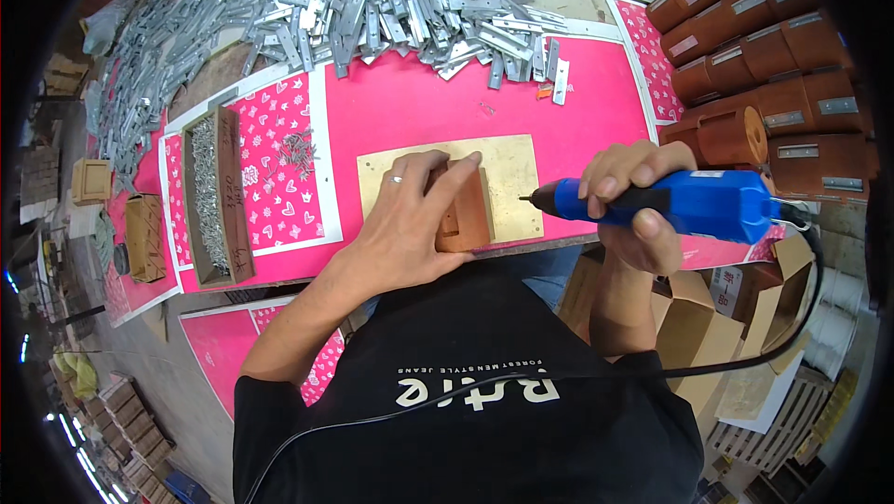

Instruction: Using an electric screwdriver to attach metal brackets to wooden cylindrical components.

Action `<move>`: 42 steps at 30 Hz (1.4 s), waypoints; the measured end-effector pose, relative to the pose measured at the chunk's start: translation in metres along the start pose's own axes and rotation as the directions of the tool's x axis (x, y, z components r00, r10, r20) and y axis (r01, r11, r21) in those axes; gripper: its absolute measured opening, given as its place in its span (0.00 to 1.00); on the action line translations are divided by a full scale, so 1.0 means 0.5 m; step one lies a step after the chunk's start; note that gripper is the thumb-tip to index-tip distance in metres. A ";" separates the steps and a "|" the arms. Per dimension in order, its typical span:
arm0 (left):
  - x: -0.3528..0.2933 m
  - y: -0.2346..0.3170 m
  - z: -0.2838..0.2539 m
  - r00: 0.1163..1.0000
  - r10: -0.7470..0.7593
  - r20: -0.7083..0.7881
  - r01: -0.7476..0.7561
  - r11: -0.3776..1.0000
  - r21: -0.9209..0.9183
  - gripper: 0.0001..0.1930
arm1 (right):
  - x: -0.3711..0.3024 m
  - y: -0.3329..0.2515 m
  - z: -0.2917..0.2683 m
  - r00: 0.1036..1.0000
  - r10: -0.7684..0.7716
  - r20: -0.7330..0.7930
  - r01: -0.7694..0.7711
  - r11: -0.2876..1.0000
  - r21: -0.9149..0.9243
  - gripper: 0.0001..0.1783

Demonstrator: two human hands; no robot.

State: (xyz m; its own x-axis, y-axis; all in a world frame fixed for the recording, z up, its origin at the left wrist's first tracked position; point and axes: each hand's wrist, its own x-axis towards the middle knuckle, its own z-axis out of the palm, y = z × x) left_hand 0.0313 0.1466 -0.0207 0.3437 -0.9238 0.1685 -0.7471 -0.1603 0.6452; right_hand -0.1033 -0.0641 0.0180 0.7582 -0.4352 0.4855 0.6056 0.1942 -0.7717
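Observation:
A reddish-brown wooden block (pixel 473 211) rests on a flat tan board (pixel 517 164) at the table's near edge. My left hand (pixel 396 229) is closed over the block from the left, with fingers across its top; a slot shows partly beside them. In my right hand (pixel 638 169) is a blue electric screwdriver (pixel 712 206), gripped round its dark front part. Its thin bit points left toward the block, apart from it, over the board's right edge. A black cable runs from the screwdriver's rear down across my shirt.
Metal plates (pixel 400 15) are heaped along the far side. A long box of screws (pixel 209 197) stands left, near loose screws (pixel 298 152). Brown blocks fitted with metal plates (pixel 782 80) are stacked at the right. Cardboard boxes (pixel 698 327) lie below the table's right edge.

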 end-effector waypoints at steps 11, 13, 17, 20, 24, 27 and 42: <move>0.152 -0.306 -0.034 0.895 -0.153 -0.419 0.365 0.793 0.488 0.14 | -0.049 0.071 -0.004 0.992 0.096 -0.079 -0.109 0.979 -0.173 0.21; 0.163 -0.354 -0.020 0.898 -0.106 -0.428 0.371 0.706 0.603 0.11 | -0.047 0.074 -0.004 0.993 0.098 -0.061 -0.107 0.976 -0.188 0.21; 0.179 -0.327 -0.025 0.898 -0.006 -0.439 0.321 0.692 0.647 0.10 | -0.050 0.076 -0.013 0.992 0.090 -0.084 -0.105 0.976 -0.192 0.21; 0.139 -0.305 -0.048 0.854 -0.049 -0.518 0.320 0.835 0.448 0.09 | -0.044 0.077 -0.016 0.995 0.074 -0.074 -0.089 0.970 -0.228 0.21; 0.077 -0.201 -0.127 0.816 -0.551 -0.175 0.355 0.717 -0.600 0.07 | -0.036 0.071 -0.016 0.991 0.093 -0.091 -0.110 0.973 -0.201 0.21; 0.066 -0.135 -0.164 0.849 -0.512 0.130 0.465 0.608 -0.644 0.07 | -0.030 0.074 -0.017 0.991 0.080 -0.106 -0.100 0.976 -0.192 0.21; 0.125 -0.161 -0.039 0.854 -0.412 0.317 0.520 0.655 -0.549 0.08 | -0.040 0.071 0.004 0.991 0.097 -0.096 -0.117 0.965 -0.233 0.21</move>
State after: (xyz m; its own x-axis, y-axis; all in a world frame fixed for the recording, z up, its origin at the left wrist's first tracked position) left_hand 0.1237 0.1086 -0.0476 0.4213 -0.8332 -0.3581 0.0016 -0.3941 0.9191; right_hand -0.0965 -0.0468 -0.0186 0.7865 -0.4969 0.3667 0.4396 0.0333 -0.8976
